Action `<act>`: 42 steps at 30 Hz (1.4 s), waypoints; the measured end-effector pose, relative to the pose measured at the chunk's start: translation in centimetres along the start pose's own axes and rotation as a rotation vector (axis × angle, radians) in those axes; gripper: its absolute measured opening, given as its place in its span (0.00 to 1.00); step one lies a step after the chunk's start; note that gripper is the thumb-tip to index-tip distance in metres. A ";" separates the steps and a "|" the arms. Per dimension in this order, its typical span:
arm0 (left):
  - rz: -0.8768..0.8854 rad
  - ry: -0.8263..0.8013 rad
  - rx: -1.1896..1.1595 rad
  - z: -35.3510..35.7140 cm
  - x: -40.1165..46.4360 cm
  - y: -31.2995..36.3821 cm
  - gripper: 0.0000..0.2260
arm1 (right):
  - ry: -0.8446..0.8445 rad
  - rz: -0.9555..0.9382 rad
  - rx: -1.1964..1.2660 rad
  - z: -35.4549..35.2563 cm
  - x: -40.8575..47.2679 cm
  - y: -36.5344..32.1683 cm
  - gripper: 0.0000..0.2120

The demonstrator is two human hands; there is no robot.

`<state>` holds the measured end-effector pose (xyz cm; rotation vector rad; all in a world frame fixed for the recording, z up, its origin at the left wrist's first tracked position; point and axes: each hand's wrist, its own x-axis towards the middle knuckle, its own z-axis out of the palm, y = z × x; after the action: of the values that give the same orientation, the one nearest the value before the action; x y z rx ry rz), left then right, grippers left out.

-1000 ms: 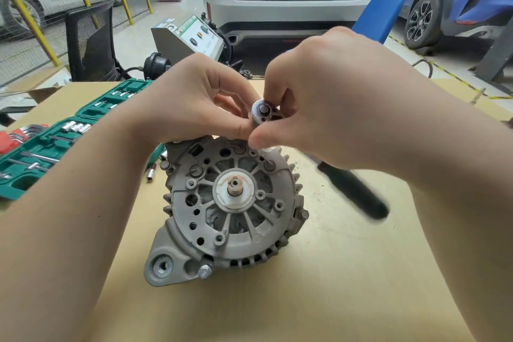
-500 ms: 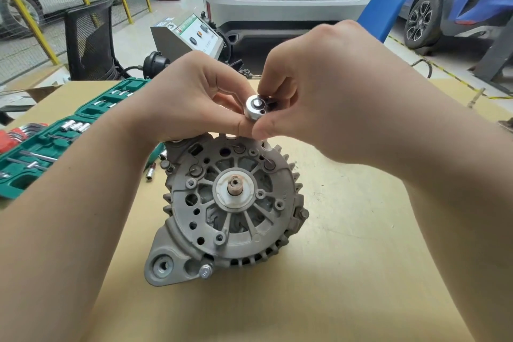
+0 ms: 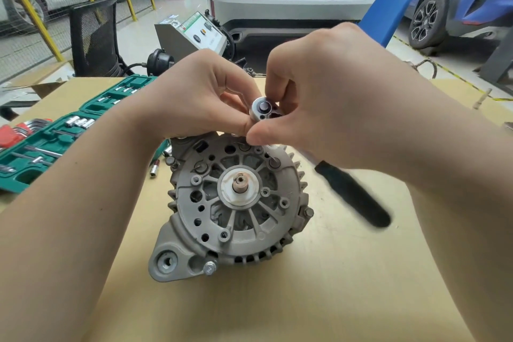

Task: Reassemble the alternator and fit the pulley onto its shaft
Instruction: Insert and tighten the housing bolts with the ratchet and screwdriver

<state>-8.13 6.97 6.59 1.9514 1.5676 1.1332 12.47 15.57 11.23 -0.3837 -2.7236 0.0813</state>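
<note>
Tan bench [image 3: 347,300] carries a grey alternator [image 3: 236,208], bare shaft upright.
Above it, left hand [image 3: 200,97] and right hand [image 3: 327,108] pinch a ratchet head [image 3: 261,111]; curled fingers [image 3: 258,136] hide its neck, black handle [image 3: 352,194] blurred.

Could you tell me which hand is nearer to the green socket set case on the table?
Left. The left hand is just right of the green socket set case; the right hand is farther right, beyond it.

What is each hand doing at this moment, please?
Left hand: fingers pinch the ratchet head.
Right hand: fingers pinch the same ratchet head; its black handle hangs below, blurred.
</note>
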 end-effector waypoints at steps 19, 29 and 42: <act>-0.006 -0.035 -0.008 0.0 0.0 -0.2 0.13 | -0.034 -0.035 0.049 -0.2 -0.1 0.2 0.05; 0.024 -0.023 -0.067 -0.2 0.0 -0.5 0.13 | -0.031 -0.044 -0.001 0.1 -0.1 0.5 0.03; 0.012 -0.060 -0.050 -0.2 0.1 -0.4 0.13 | -0.044 -0.060 0.017 0.4 0.7 1.3 0.05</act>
<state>-8.52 7.13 6.41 1.9466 1.4849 1.0970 12.02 17.01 10.93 -0.2984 -2.7734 0.0981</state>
